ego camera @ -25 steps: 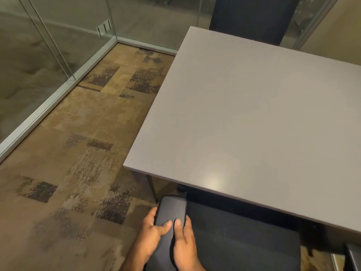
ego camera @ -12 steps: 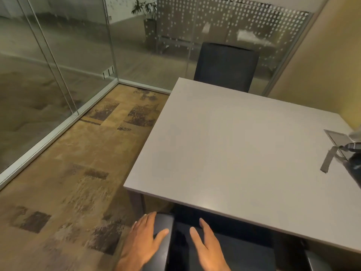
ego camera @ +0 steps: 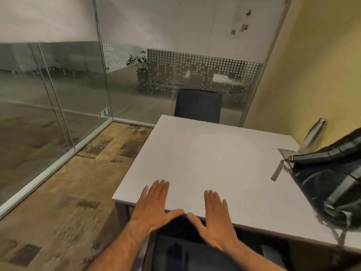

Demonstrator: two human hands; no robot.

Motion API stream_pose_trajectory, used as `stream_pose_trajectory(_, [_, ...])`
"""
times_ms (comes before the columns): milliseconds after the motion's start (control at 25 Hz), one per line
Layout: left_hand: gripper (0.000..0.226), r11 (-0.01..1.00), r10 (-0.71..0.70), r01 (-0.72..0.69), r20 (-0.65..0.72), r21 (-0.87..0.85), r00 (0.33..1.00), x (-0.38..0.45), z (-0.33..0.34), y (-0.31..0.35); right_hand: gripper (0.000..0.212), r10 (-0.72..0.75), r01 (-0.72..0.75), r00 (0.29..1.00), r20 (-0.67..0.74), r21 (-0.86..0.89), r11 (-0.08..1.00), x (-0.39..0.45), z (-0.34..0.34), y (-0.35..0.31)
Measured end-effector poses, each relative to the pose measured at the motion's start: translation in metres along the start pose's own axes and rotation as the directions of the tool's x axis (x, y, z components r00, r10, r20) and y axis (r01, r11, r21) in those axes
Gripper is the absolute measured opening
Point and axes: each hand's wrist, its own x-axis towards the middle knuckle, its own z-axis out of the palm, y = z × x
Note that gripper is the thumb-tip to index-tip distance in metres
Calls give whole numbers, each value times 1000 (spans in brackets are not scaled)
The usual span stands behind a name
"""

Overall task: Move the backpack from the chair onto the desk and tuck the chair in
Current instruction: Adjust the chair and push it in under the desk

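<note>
My hands, left [ego camera: 154,208] and right [ego camera: 214,218], hovered flat with fingers spread, empty, over the near edge of the pale grey rectangular table [ego camera: 205,163]. The black fabric backpack [ego camera: 330,182] lay on the table's right side, beside a steel bottle [ego camera: 312,135]. The dark chair [ego camera: 191,249] sat below the near edge.

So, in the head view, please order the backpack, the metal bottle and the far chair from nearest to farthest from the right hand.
From the right hand:
1. Backpack, on the desk's right side.
2. Metal bottle, behind the backpack, against the yellow wall.
3. Far chair, beyond the desk's far edge.
</note>
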Motion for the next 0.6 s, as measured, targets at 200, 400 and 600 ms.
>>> stream_pose_trajectory(200, [113,999,3,-1,-84,33,996,-48,-40,53,116,-12,10,997,-71,-21,1000,-50,-57,13])
stream_pose_trajectory(400, [114,999,35,-32,-92,35,995,-109,-45,100,119,-47,45,995,-84,-18,999,-111,-84,16])
stream_pose_trajectory(600, [119,997,64,-60,-77,45,995,-159,-47,119,119,-18,19,994,-110,4,1000,-163,-97,11])
